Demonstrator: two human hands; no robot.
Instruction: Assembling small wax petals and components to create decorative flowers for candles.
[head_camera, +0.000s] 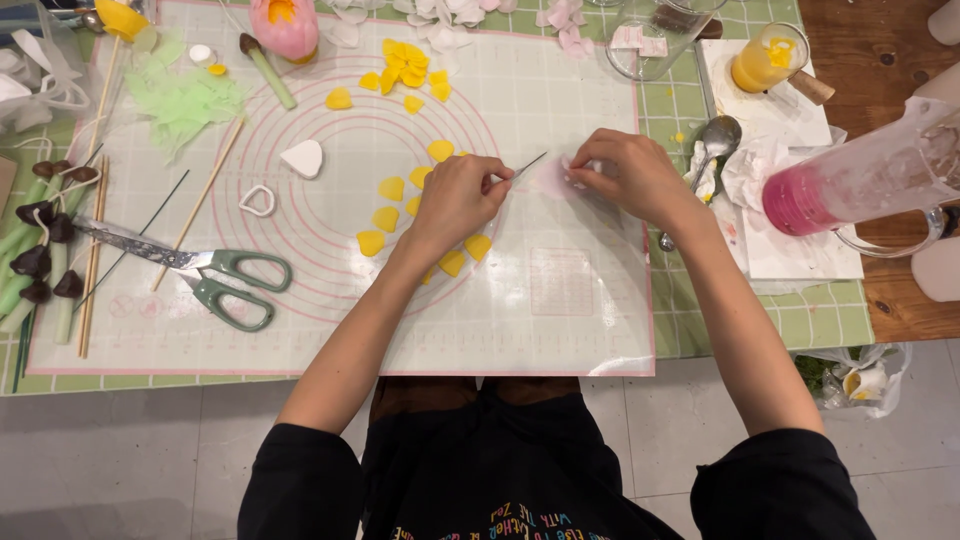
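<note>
Two hands met over the middle of the silicone mat (560, 330) on your bench. Your left hand (455, 200) was curled shut, pinching a thin wire stem (527, 166) whose free tip pointed toward your other hand. Your right hand (628, 172) was closed at the fingertips on a pale pink petal (552, 178), which lay just left of those fingers, touching them and flat against the mat. The wire's tip sat at the petal's edge, between your two hands; whether it actually touched the petal could not be told.

You ran some risks here, by my reading. The petal looked thin and soft, so a firm push of the wire could have torn it, and a tight pinch could have creased it. The yellow petals (388, 215) lay right under and beside your left wrist, so a small shift of that forearm could have scattered or flattened them. Just beyond your right hand sat a metal spoon (712, 145) on crumpled paper (775, 165), and further right a tilted pitcher of pink liquid (850, 185); a wide swing of that elbow could have knocked them. The green-handled scissors (225, 275) lay well off to the left of your left hand, out of harm's way.
</note>
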